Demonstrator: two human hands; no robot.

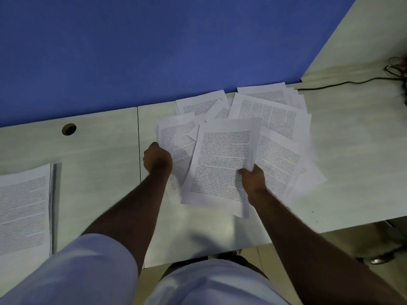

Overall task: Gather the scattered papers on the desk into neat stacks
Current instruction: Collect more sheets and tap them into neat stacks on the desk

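Several printed sheets lie fanned and overlapping on the pale desk (pixel 99 150), right of centre. The top sheet (pixel 220 164) is lifted a little at its right edge, where my right hand (pixel 253 179) pinches it between thumb and fingers. My left hand (pixel 157 159) is curled at the left edge of a lower sheet (pixel 174 137) and grips it. More loose sheets (pixel 271 113) spread behind, up to the blue partition. A neat stack of printed paper (pixel 24 208) sits at the far left of the desk.
A blue partition (pixel 154 45) stands along the desk's back edge. A round cable hole (pixel 69 129) is in the desk at back left. A black cable (pixel 343 83) runs along the right side. The desk's front edge cuts diagonally at lower right, with floor beyond.
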